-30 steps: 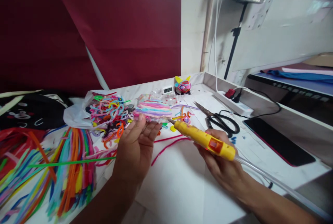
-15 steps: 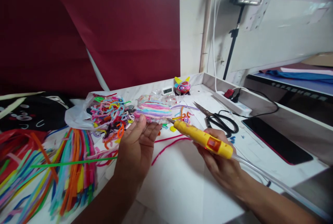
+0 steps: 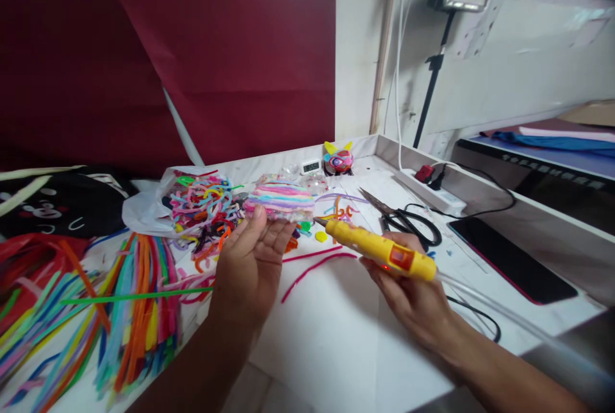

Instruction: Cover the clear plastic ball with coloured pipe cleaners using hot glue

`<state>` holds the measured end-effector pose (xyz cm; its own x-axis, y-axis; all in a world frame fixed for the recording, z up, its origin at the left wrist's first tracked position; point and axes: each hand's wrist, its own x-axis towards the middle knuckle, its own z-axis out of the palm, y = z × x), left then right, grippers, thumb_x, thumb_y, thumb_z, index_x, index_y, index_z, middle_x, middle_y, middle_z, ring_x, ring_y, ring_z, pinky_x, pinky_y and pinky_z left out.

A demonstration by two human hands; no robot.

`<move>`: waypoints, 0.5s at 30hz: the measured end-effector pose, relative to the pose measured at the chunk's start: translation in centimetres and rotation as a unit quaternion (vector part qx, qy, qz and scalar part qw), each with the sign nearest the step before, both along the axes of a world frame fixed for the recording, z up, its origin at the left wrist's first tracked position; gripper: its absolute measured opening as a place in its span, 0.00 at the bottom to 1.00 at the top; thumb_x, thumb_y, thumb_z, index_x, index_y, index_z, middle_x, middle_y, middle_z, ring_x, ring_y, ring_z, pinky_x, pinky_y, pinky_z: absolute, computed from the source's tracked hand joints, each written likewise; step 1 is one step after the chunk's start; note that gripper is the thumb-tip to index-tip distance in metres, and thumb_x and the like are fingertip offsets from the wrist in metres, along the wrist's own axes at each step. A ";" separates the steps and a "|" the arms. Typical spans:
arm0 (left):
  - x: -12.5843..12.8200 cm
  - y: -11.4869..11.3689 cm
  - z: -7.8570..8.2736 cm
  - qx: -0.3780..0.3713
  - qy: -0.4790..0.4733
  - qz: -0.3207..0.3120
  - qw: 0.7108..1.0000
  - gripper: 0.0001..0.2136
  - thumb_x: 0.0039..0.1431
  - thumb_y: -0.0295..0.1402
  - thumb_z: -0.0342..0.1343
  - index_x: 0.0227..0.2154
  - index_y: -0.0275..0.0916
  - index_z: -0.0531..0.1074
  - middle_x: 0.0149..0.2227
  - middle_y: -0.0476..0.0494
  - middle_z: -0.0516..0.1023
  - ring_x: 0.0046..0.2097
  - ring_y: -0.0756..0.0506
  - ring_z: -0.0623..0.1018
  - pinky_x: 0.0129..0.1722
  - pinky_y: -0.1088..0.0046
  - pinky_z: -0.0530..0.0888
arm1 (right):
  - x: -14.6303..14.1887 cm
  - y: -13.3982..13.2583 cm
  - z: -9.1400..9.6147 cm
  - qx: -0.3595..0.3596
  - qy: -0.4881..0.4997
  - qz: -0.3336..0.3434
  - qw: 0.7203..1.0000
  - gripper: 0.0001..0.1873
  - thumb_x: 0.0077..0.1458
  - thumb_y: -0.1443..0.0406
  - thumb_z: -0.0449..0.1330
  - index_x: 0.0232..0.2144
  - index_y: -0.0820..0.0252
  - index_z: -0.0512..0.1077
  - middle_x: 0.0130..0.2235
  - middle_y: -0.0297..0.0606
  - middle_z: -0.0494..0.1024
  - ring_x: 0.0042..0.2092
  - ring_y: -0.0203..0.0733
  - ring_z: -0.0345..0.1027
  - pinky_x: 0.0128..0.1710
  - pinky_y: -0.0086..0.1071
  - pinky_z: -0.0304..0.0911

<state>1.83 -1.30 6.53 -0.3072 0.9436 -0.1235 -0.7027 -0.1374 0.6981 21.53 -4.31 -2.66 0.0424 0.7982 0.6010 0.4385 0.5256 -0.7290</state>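
My left hand (image 3: 254, 253) holds up a small piece covered in rows of pastel pipe cleaners (image 3: 281, 198), thumb in front and fingers beneath it. Its lower edge looks shiny and lumpy. In my right hand (image 3: 408, 291) is a yellow hot glue gun (image 3: 372, 246), its small light glowing red and a clear glue stick (image 3: 500, 314) trailing from its back. The nozzle points left, close to the right end of the piece; whether they touch I cannot tell. Two dark pink pipe cleaners (image 3: 312, 272) lie on the white tabletop below.
Bundles of colourful pipe cleaners (image 3: 139, 310) lie at left, before a plastic bag of cut pieces (image 3: 148, 211). Black-handled scissors (image 3: 408, 224), a phone (image 3: 512, 259) and a power strip (image 3: 432, 192) are at right. A small horned figure (image 3: 339, 160) and a digital clock (image 3: 311, 166) stand behind.
The glue gun has shifted slightly right and the held piece slightly left, so the nozzle sits a little farther from its edge. The view has shifted slightly too.
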 end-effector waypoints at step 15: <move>-0.8 -0.4 1.0 0.109 0.002 -0.006 0.994 0.04 0.58 0.26 0.59 0.28 0.37 0.75 0.29 0.48 0.79 0.39 0.47 0.82 0.53 0.63 0.75 | 1.9 -3.3 3.1 -0.503 0.092 0.317 0.799 0.16 0.54 0.56 0.65 0.36 0.62 0.70 0.30 0.34 0.75 0.23 0.29 0.66 0.23 0.24 0.64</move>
